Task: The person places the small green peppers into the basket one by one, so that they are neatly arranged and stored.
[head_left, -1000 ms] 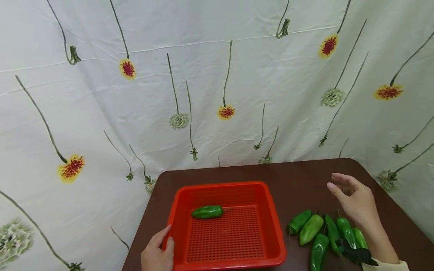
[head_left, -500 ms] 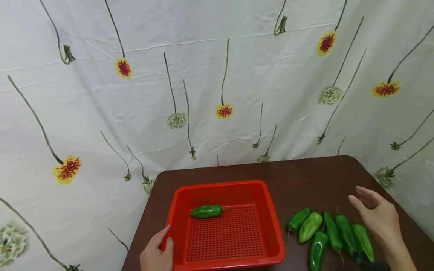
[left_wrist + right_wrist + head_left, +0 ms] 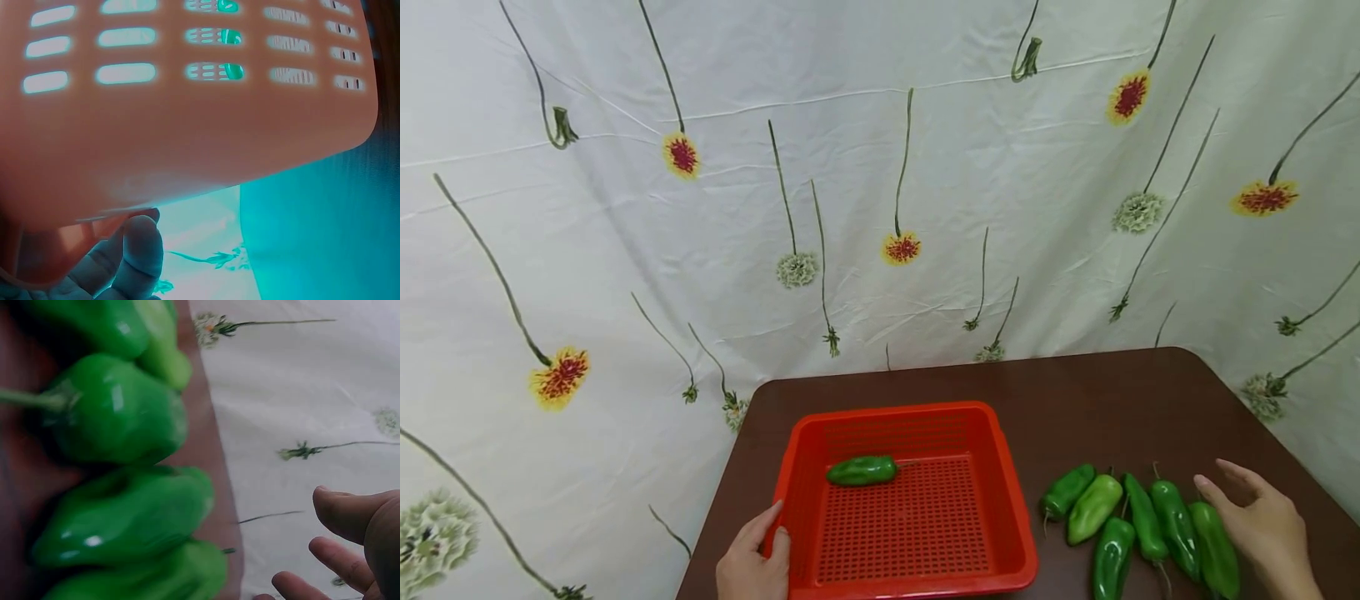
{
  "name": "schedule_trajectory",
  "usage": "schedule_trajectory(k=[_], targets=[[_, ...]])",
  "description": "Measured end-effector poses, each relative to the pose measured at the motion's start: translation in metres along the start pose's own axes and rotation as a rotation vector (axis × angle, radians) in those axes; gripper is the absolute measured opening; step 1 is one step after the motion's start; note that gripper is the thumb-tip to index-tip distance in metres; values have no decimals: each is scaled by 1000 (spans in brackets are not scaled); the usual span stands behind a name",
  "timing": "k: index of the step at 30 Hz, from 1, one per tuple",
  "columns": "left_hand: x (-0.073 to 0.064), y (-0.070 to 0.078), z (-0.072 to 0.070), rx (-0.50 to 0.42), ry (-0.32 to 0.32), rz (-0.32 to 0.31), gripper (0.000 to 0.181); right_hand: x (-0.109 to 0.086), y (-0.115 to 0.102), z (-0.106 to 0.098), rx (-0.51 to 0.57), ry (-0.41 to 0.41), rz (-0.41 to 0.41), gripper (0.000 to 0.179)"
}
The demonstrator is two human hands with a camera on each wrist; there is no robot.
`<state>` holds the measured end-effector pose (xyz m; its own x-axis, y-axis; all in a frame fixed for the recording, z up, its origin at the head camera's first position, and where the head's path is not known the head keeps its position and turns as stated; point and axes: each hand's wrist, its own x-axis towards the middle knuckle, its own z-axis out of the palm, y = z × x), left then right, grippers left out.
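Note:
My left hand [image 3: 751, 557] grips the left rim of a red plastic basket [image 3: 1028, 546] with a perforated floor. In the left wrist view, curled fingers [image 3: 142, 247] show at the basket's edge. One green pepper [image 3: 861, 471] lies inside, near the far left. To the right of the basket, several green peppers lie in a loose group, among them a lighter one [image 3: 1093, 508]. Beside the rightmost pepper [image 3: 1213, 550] is my right hand [image 3: 1262, 527], its thumb and fingers spread with nothing held. The right wrist view shows peppers [image 3: 115, 409] close up, apart from that hand.
Everything stands on a dark brown table [image 3: 1075, 392] with rounded far corners. Behind it hangs a white cloth [image 3: 850, 208] printed with flowers and stems.
My right hand has moved right and then down toward the near side, ending by the rightmost pepper. The left hand, the basket and the pepper inside have stayed in place.

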<state>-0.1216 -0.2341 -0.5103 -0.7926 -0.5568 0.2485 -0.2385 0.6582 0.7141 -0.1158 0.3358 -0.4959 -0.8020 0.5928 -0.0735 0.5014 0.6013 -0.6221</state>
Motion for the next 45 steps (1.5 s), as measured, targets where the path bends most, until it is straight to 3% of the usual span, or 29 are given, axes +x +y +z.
schedule_trajectory(k=[6, 11, 16, 22, 36, 45], targets=[[0, 1, -1, 6, -15, 5, 32, 3, 15, 11, -14, -24, 49, 83], [0, 0, 0, 17, -11, -1, 32, 4, 21, 15, 17, -98, 84, 88], [0, 0, 0, 26, -8, 9, 31, 4, 28, 18, 5, -191, 69, 92], [0, -2, -1, 22, 13, 40, 30, 4, 35, 23, -52, -246, 60, 94], [0, 0, -2, 2, 9, 48, 31, 0, 42, 32, -57, -184, 62, 88], [-1, 2, -2, -2, -24, 12, 32, -1, 44, 30, -37, -176, 28, 81]])
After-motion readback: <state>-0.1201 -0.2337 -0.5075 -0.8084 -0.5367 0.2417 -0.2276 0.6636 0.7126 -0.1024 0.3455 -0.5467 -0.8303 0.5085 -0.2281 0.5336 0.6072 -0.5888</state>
